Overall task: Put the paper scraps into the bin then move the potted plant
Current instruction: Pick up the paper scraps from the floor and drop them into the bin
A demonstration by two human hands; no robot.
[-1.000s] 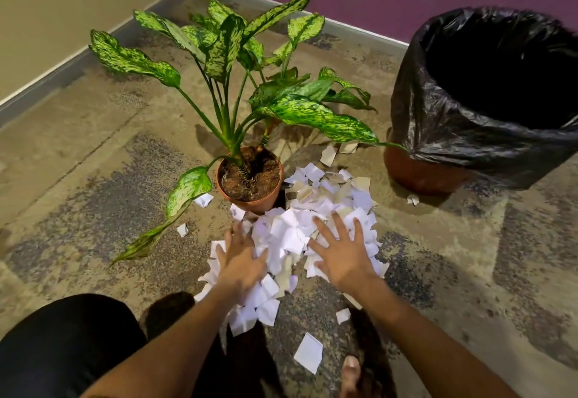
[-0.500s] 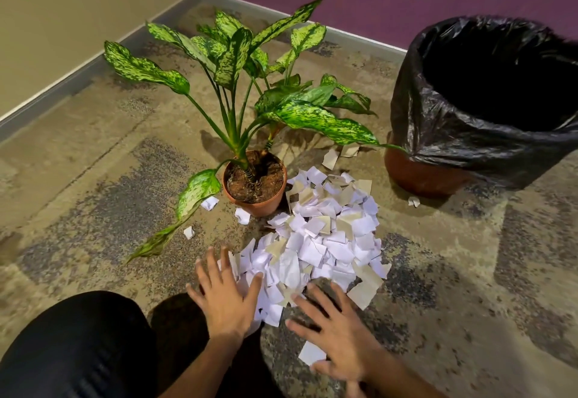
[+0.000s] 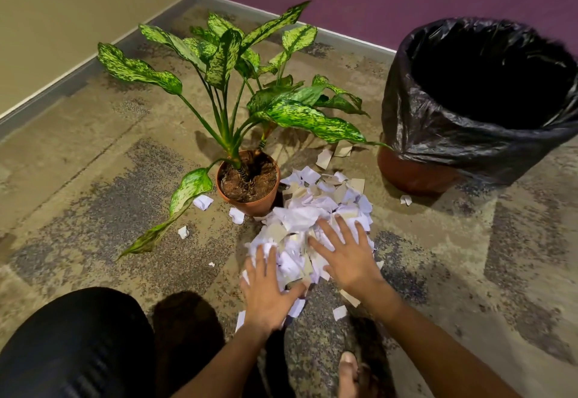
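Note:
A heap of white and tan paper scraps (image 3: 316,210) lies on the carpet just right of the potted plant (image 3: 248,183), a terracotta pot with long speckled green leaves. The bin (image 3: 478,106), lined with a black bag, stands open at the right. My left hand (image 3: 269,288) lies flat, fingers spread, on the near left edge of the heap. My right hand (image 3: 347,253) rests palm down with fingers spread on the heap's near right side. Neither hand has closed around any scraps.
Stray scraps (image 3: 203,202) lie left of the pot, behind the heap (image 3: 325,158), by the bin's base (image 3: 406,200) and near my wrists (image 3: 339,312). My knee (image 3: 72,344) is at the lower left, my bare foot (image 3: 348,372) at the bottom. Walls meet in a corner behind the plant.
Both hands pulled back toward me, then pushed forward again onto the heap, bunching the near scraps into a tighter, higher pile. The plant and bin have not moved.

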